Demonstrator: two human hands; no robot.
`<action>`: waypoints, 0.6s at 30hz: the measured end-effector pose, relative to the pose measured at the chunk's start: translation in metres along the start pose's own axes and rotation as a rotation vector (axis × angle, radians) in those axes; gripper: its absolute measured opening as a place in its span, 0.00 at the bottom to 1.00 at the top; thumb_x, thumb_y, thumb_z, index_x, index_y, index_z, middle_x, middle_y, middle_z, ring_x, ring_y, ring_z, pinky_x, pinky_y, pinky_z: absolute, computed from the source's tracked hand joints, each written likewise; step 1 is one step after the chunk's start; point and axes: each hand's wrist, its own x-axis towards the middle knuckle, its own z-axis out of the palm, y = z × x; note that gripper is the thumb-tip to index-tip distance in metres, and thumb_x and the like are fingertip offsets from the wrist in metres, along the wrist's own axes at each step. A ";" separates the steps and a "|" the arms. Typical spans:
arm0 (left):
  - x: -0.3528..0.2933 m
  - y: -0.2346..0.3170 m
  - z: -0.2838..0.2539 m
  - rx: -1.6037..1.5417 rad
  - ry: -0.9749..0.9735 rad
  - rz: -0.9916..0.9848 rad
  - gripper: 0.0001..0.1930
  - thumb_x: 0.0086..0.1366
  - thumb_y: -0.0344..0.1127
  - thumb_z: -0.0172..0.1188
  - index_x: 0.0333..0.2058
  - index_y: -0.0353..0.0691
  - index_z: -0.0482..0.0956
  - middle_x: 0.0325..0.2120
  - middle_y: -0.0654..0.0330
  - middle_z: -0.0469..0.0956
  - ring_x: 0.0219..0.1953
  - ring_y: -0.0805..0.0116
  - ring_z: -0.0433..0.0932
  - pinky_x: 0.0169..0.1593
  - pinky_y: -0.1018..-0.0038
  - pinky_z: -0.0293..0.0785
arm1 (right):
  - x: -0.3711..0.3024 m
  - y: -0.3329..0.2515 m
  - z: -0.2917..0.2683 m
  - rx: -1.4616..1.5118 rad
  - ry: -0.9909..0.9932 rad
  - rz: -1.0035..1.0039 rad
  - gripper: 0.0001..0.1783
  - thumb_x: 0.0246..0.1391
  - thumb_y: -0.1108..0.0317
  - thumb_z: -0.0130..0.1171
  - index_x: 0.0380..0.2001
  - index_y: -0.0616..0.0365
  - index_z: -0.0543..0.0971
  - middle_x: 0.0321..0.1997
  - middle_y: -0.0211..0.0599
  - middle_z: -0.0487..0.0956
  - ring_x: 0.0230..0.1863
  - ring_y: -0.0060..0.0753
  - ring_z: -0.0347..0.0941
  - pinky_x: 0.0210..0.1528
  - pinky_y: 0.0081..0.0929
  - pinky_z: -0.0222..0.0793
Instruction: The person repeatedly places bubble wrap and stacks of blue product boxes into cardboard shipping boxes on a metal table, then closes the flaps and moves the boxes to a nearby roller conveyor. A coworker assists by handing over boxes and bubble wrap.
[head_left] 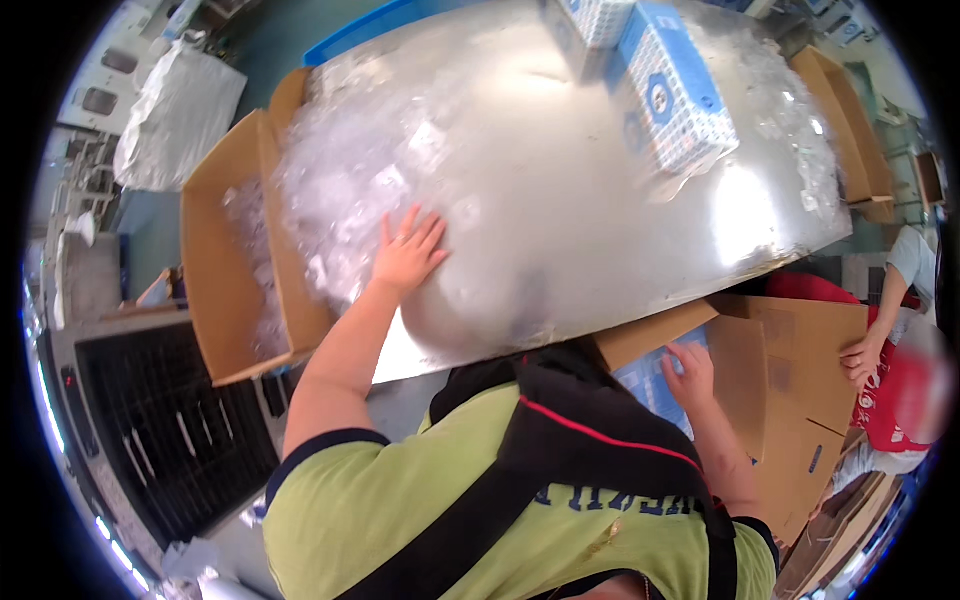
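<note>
My left hand (408,255) is open, its fingers spread at the edge of a heap of small clear plastic pieces (350,170) on the metal table (540,230). To my right, my right hand (690,377) hangs over an open cardboard box (740,375), fingers partly bent and apart, with nothing seen in them. Inside that box, next to the hand, lies a blue and white package (645,378).
Another open cardboard box (225,270) with clear pieces stands against the table's left end. Blue and white cartons (675,95) stand at the far side. More clear pieces (800,130) lie at right. A co-worker's hand (862,360) touches the right-hand box.
</note>
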 end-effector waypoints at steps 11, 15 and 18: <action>0.183 0.053 -0.113 -0.546 0.483 0.195 0.23 0.58 0.43 0.63 0.53 0.50 0.76 0.56 0.56 0.67 0.64 0.46 0.57 0.64 0.37 0.46 | 0.341 0.020 -0.075 -0.392 0.089 0.595 0.56 0.42 0.44 0.65 0.71 0.48 0.50 0.55 0.57 0.67 0.52 0.61 0.69 0.55 0.50 0.66; 0.348 0.123 -0.161 -0.538 0.455 0.236 0.32 0.61 0.58 0.58 0.62 0.56 0.68 0.68 0.55 0.52 0.70 0.41 0.42 0.64 0.32 0.42 | 0.349 0.007 -0.073 -0.374 0.079 0.761 0.58 0.42 0.43 0.65 0.72 0.45 0.46 0.55 0.56 0.67 0.54 0.59 0.68 0.55 0.51 0.65; 0.413 0.146 -0.172 -0.586 0.277 0.149 0.36 0.57 0.66 0.57 0.60 0.55 0.70 0.69 0.53 0.50 0.71 0.38 0.37 0.63 0.31 0.47 | 0.371 0.006 -0.083 -0.379 0.023 0.818 0.60 0.41 0.44 0.65 0.72 0.41 0.43 0.59 0.56 0.66 0.59 0.58 0.66 0.57 0.53 0.64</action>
